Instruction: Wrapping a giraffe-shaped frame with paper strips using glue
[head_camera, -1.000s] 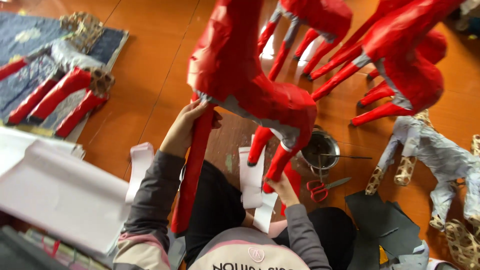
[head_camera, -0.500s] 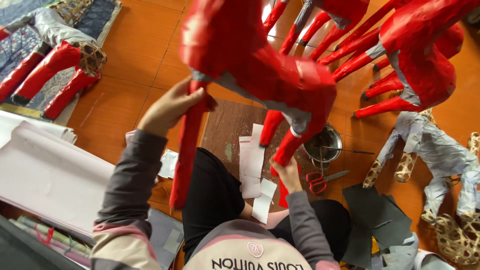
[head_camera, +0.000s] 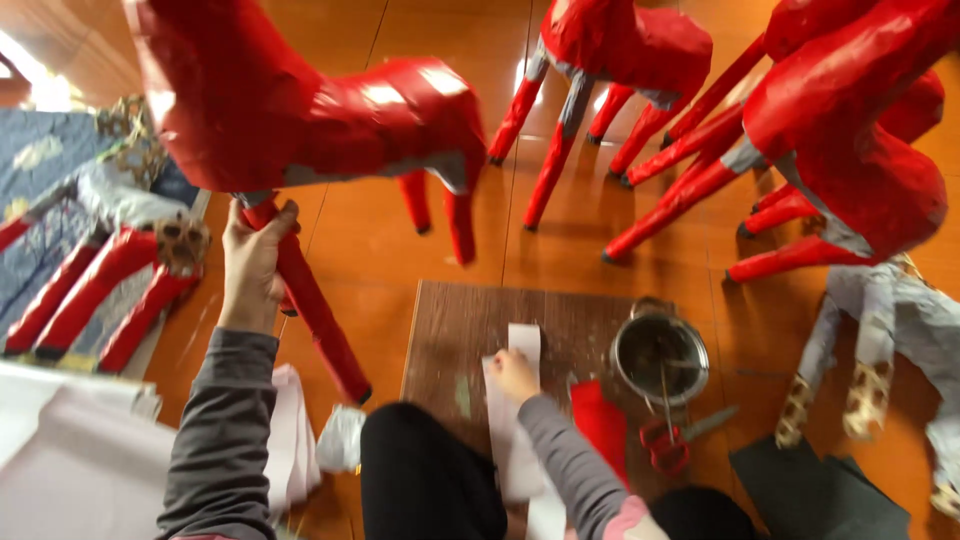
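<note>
Glossy orange wood floor (head_camera: 420, 30) carries a dark board (head_camera: 455, 325) at lower centre, with white paper strips (head_camera: 512, 420), metal pot (head_camera: 659, 353), red-handled scissors (head_camera: 672, 443). Red horse figures (head_camera: 620, 50) stand upper right.

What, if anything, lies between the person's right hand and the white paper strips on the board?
Nothing visible does. The right hand already rests on the white paper strips on the brown board. The metal bowl and scissors lie off to the side, while the left hand grips the red figure's leg.
</note>
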